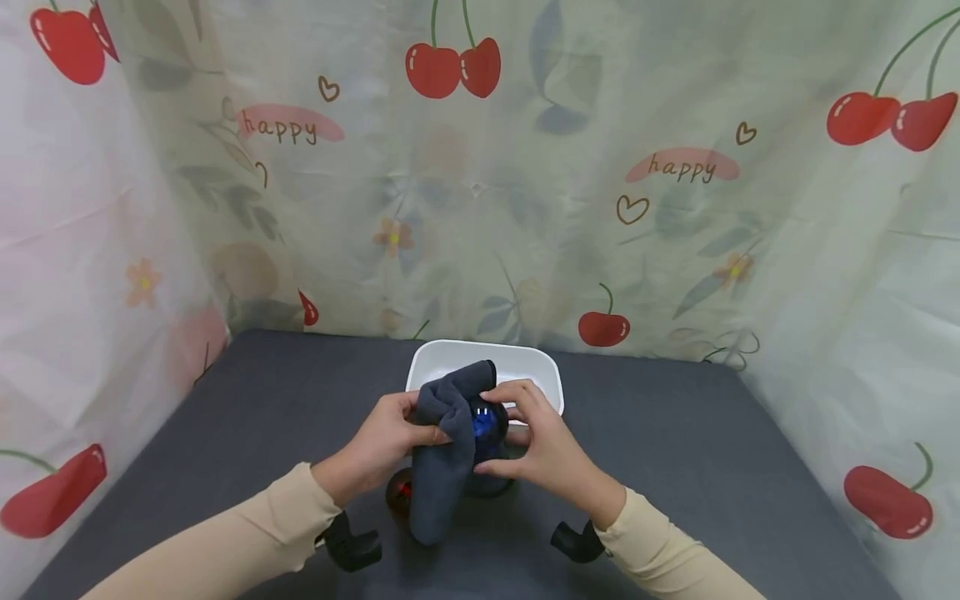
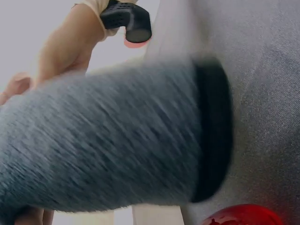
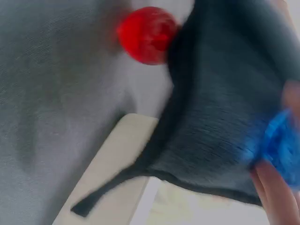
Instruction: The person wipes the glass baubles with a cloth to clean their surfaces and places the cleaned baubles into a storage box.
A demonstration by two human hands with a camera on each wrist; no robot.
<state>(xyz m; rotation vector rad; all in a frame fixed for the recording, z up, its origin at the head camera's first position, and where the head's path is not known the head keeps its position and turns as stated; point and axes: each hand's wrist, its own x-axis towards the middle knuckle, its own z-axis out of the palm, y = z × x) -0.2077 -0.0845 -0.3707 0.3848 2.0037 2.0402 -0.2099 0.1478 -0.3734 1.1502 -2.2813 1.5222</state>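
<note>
My left hand (image 1: 378, 437) pinches a grey cloth (image 1: 442, 483) with dark edging; part of it hangs down towards the table. Shiny, round and blue, a ball-like object (image 1: 486, 421) is held in the curled fingers and thumb of my right hand (image 1: 543, 437), against the cloth's right side. In the right wrist view the same blue object (image 3: 282, 150) looks glassy, and fingers partly cover it. A shiny red round object (image 3: 147, 35) lies on the grey surface, partly behind the cloth. The cloth (image 2: 103, 145) fills much of the left wrist view and is blurred.
A white rectangular tub (image 1: 543, 367) stands just behind the hands at the back of the dark grey table (image 1: 637, 433). A curtain (image 1: 480, 183) printed with cherries surrounds the table at the back and sides. Black devices (image 1: 352, 546) are worn at both wrists.
</note>
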